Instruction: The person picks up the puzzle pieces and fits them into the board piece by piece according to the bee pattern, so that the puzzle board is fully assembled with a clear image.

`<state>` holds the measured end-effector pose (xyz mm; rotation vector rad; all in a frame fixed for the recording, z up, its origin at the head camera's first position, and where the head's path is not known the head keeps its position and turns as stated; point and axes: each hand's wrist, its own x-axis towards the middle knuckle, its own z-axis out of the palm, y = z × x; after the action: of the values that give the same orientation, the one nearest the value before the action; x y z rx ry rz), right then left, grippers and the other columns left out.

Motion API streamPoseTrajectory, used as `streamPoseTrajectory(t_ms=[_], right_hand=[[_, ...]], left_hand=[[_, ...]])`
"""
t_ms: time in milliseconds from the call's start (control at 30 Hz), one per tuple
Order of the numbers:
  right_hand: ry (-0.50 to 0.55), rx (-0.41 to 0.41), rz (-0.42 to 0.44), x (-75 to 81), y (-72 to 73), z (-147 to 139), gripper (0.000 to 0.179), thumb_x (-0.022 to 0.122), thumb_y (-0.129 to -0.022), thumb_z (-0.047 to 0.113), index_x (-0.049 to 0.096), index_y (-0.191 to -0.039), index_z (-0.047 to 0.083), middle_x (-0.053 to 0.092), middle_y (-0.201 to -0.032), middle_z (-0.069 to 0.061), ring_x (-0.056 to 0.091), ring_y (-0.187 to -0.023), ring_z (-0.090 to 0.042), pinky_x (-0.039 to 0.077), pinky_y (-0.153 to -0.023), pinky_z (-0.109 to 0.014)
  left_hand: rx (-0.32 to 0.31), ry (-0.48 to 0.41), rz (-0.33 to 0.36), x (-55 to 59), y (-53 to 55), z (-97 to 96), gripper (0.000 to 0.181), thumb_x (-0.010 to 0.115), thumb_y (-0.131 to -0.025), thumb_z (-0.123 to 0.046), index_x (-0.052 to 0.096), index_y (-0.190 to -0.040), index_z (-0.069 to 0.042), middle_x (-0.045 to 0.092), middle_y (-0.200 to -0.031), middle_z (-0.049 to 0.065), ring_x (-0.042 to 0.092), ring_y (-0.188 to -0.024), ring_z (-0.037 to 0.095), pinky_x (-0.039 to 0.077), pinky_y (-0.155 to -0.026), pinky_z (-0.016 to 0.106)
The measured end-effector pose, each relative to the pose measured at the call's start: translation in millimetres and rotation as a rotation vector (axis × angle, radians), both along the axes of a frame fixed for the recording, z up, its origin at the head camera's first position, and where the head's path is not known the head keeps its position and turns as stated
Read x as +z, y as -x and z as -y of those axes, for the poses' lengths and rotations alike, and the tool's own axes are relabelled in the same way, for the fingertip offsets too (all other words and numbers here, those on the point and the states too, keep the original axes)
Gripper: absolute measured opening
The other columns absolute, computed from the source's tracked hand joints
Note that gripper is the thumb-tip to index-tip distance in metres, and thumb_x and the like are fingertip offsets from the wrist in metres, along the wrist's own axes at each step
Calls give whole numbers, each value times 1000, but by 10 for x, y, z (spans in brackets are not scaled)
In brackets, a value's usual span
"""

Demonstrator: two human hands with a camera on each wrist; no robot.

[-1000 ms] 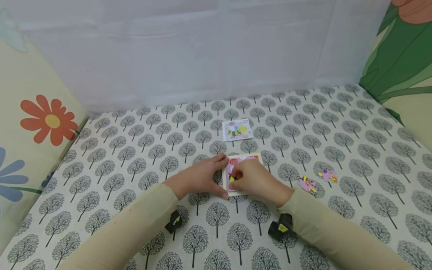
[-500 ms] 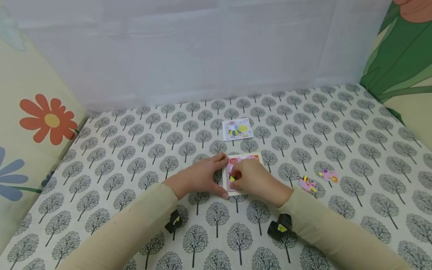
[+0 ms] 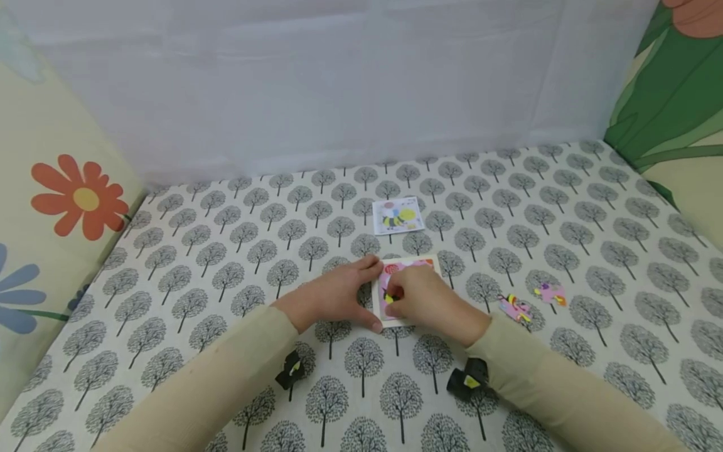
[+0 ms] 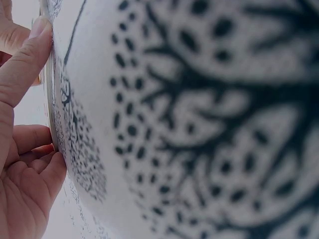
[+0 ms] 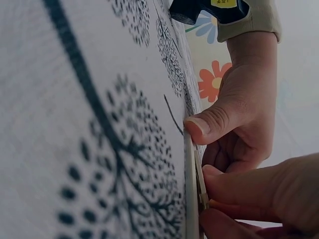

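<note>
A small puzzle board point(image 3: 381, 307) with a pale rim and a pink picture lies flat in the head view. My left hand point(image 3: 339, 295) holds its left side, thumb at the near corner and fingers at the far one. Over the board, my right hand point(image 3: 426, 298) pinches a thin puzzle piece point(image 5: 200, 177), which sits slightly tilted against the board in the right wrist view. That hand covers much of the picture. Two loose pink puzzle pieces, one nearer point(image 3: 515, 307) and one farther point(image 3: 550, 292), lie to the right of the right hand.
Behind the board lies a picture card point(image 3: 398, 216) with a bee on it. A tree-patterned cloth point(image 3: 243, 370) covers the table. A white sheet point(image 3: 361, 88) hangs at the back, and flower-patterned walls flank both sides. Black wrist cameras point(image 3: 469, 380) sit under the sleeves.
Hardly anything differs. Both hands keep their places at the board, the loose pieces and card lie as before, and the head view has shifted very slightly.
</note>
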<state>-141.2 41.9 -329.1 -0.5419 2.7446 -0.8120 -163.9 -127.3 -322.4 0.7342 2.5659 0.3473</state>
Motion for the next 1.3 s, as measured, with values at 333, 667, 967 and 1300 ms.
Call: streamPoseTrajectory(t_ms=[333, 667, 967, 1300], right_hand=[[-18, -1, 18, 15, -6, 27, 10, 77, -71, 16, 67, -71, 13, 59, -64, 6, 51, -65, -11, 45, -63, -25], [-35, 48, -12, 3, 0, 12, 16, 76, -73, 16, 63, -64, 14, 55, -63, 5, 48, -63, -12, 43, -60, -25], [-48, 119, -32, 34, 22, 16, 20, 75, -74, 15, 59, -61, 15, 55, -70, 4, 49, -65, -13, 43, -63, -26], [6, 138, -18, -7, 61, 2, 26, 75, -74, 18, 56, -56, 15, 53, -61, 5, 48, -60, -11, 41, -58, -23]], left_hand=[[3, -3, 8, 20, -5, -3, 109, 79, -63, -49, 22, -146, -9, 10, -155, 10, 18, -140, 33, 18, -114, 44], [6, -7, 7, 11, -6, -5, 109, 79, -63, -49, 22, -146, -9, 10, -155, 9, 18, -139, 33, 19, -114, 44], [12, -12, 4, 20, -6, 0, 109, 80, -63, -48, 22, -146, -10, 10, -155, 8, 18, -139, 33, 19, -114, 44], [7, -21, 10, 10, 2, -2, 109, 80, -63, -48, 22, -146, -8, 9, -155, 10, 17, -140, 32, 17, -114, 42]])
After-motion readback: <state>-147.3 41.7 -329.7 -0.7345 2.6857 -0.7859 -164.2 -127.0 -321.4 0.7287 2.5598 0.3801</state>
